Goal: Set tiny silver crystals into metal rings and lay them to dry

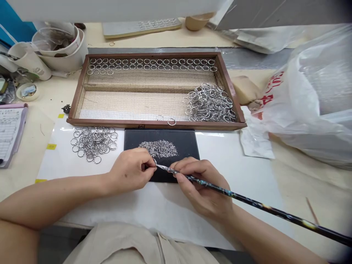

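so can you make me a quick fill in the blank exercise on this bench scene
The long, thin, black patterned tool is held in the person's ____ hand.
The flat rectangular mat under the tiny silvery bits is ____.
In the picture, the heap of round silver rings on the smooth white sheet lies to the ____ of the mat.

Missing words: right; black; left.

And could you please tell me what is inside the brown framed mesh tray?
Silvery rings in rows at the back, a heap of rings at right; whatever lies beneath the heap cannot be seen.
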The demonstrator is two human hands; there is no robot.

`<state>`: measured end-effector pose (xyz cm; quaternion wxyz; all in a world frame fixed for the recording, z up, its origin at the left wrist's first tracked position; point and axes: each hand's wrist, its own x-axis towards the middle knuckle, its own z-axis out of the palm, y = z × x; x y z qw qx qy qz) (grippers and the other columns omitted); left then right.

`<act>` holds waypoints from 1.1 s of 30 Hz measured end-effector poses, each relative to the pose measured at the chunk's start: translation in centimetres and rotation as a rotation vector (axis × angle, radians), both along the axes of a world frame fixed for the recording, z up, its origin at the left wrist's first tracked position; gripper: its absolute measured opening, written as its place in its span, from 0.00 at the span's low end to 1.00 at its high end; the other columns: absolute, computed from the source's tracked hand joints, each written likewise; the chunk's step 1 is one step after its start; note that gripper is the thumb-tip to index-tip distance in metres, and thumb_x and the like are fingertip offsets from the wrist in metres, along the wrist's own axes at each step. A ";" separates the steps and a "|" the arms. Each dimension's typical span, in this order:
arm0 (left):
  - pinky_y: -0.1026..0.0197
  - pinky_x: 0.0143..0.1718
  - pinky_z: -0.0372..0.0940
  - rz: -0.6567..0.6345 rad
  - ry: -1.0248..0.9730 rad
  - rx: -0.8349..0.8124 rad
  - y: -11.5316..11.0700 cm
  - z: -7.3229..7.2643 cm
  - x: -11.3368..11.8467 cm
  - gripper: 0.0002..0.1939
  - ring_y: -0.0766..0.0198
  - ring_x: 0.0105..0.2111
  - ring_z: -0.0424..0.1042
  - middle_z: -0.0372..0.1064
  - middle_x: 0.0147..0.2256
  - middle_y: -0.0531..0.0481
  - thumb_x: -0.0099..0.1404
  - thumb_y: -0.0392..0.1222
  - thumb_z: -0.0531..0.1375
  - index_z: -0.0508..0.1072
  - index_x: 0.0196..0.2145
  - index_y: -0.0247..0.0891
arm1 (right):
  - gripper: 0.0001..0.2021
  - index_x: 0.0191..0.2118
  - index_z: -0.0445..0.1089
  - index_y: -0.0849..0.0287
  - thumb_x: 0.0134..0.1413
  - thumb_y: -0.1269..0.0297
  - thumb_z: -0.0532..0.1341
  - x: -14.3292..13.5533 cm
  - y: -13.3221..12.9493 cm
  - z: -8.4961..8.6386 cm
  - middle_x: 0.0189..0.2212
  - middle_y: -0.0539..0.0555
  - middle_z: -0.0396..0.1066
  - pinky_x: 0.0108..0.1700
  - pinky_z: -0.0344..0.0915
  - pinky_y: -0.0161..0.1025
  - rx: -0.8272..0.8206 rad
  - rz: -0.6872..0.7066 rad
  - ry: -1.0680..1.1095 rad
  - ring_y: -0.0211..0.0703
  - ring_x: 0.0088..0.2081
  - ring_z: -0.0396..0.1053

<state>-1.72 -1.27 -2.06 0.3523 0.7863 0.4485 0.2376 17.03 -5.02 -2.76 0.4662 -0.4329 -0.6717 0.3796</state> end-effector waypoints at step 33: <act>0.68 0.23 0.58 0.007 -0.033 -0.004 -0.1 -0.3 -0.1 0.05 0.71 0.23 0.64 0.67 0.22 0.53 0.55 0.30 0.59 0.71 0.22 0.34 | 0.05 0.30 0.60 0.56 0.53 0.71 0.57 0.0 1.1 -0.8 0.26 0.50 0.67 0.26 0.64 0.37 -0.091 -0.162 -0.211 0.39 0.28 0.68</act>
